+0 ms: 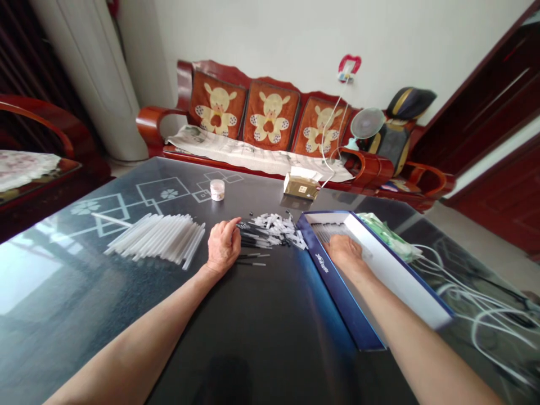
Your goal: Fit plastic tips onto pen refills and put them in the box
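My left hand (223, 246) rests at the left end of a pile of thin black sticks (255, 235). Its fingers are curled closed, and anything between them is hidden. My right hand (346, 250) reaches into an open blue box (337, 292) with a white inside. That hand is closed too; its fingertips and what they may hold are out of sight. Beyond it, a row of thin clear sticks with dark tips (331, 230) lies in the box. Small white pieces (278, 225) are heaped between the black sticks and the box. Left of my left hand lies a bundle of translucent white tubes (156, 239).
A small round jar (217, 190) and a tissue box (301, 186) stand toward the table's far side. Right of the blue box are a green plastic packet (386, 236) and loose white cables (485, 315). A wooden sofa (164, 121) borders the far edge; a small fan (366, 125) stands there.
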Tool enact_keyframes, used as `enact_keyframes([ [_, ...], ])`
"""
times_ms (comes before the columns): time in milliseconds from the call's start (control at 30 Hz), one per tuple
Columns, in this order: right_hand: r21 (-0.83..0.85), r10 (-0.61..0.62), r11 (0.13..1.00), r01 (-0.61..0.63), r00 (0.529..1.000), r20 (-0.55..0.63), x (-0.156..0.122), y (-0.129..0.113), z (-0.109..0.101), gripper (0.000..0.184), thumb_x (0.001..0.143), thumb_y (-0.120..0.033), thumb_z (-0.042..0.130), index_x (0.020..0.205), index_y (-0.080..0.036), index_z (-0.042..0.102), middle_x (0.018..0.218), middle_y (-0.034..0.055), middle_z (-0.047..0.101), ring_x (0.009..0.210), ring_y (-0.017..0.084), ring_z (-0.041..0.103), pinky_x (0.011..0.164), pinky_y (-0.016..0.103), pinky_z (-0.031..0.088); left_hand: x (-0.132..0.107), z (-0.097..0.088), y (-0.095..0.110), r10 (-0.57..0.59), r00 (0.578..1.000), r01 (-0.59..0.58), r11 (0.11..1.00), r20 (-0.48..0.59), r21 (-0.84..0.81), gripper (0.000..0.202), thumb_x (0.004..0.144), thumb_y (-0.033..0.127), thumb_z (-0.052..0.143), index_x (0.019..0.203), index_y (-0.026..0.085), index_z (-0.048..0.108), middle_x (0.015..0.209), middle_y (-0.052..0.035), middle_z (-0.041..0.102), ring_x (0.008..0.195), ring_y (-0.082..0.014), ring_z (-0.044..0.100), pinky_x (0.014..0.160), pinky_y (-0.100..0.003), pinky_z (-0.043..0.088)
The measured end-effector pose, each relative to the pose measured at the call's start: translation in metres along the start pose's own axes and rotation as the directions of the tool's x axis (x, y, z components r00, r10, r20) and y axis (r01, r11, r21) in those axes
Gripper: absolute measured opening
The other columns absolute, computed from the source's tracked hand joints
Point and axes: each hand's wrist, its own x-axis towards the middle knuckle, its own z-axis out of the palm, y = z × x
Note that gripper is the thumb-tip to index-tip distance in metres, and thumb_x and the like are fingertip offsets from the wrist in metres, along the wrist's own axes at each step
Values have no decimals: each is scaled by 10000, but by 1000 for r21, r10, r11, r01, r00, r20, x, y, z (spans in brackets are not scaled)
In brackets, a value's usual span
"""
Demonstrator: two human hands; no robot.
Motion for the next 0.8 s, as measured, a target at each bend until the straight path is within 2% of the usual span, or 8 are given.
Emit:
enact_keyframes([
  [67, -43, -6, 999, 4, 999, -49, -9, -6, -14, 297, 835, -320, 527, 764, -109, 723, 817, 211, 698, 841, 335, 668, 697, 400, 466, 0, 1, -1, -4, 1000, 5, 1000, 7, -3, 275, 911, 193, 419, 1110, 169, 608, 798, -52, 596, 762, -185, 527, 754, -307, 433],
  [133, -40, -103, 994, 97, 977, -184, -23, -19, -24, 310, 868, -343, 486, 785, -148, 712, 810, 157, 700, 815, 283, 664, 690, 351, 456, -1, 1, -1, -9, 1000, 9, 1000, 9, -7, 274, 909, 189, 421, 1105, 167, 611, 798, -52, 599, 756, -183, 525, 748, -305, 433],
  [200, 47, -253, 957, 286, 904, -346, -41, -39, -22, 263, 867, -338, 502, 782, -178, 693, 784, 97, 690, 762, 221, 646, 682, 298, 444, -1, 2, -2, -6, 1000, 6, 1000, 7, -3, 274, 906, 182, 422, 1102, 161, 612, 796, -53, 601, 752, -183, 526, 744, -303, 435],
  [300, 243, -433, 780, 577, 777, -456, -72, -77, 6, 206, 879, -282, 501, 801, -193, 669, 776, 50, 664, 697, 156, 611, 671, 246, 442, -2, 2, -1, 23, 1000, -24, 1000, 19, 18, 269, 907, 177, 417, 1091, 154, 613, 782, -55, 600, 754, -185, 531, 745, -305, 437],
  [367, 328, -500, 667, 669, 729, -469, -89, -100, 36, 169, 881, -248, 505, 856, -194, 663, 837, 49, 657, 726, 147, 611, 695, 235, 454, -3, 2, 0, 50, 997, -52, 998, 54, 38, 271, 912, 173, 408, 1094, 162, 608, 803, -59, 613, 757, -184, 534, 747, -307, 435],
  [467, 331, -560, 601, 728, 678, -476, -99, -118, 75, 136, 861, -218, 547, 912, -193, 671, 861, 56, 634, 801, 171, 608, 781, 265, 464, -4, 1, 1, 89, 991, -97, 993, 104, 72, 272, 919, 170, 401, 1094, 176, 609, 825, -61, 624, 771, -185, 542, 759, -313, 431],
  [567, 317, -575, 595, 738, 667, -474, -93, -121, 92, 144, 876, -235, 554, 908, -210, 693, 829, 48, 615, 798, 176, 598, 787, 280, 461, -4, 0, 2, 96, 985, -111, 989, 143, 102, 275, 924, 170, 401, 1094, 183, 616, 836, -60, 629, 777, -185, 544, 761, -312, 429],
  [800, 355, -530, 622, 698, 709, -465, -82, -116, 94, 168, 887, -223, 542, 805, -210, 688, 790, 37, 599, 764, 162, 591, 726, 260, 447, 7, -11, 6, -13, 963, -59, 964, 271, 257, 300, 936, 216, 399, 1115, 211, 640, 893, -63, 637, 835, -203, 555, 810, -327, 432],
])
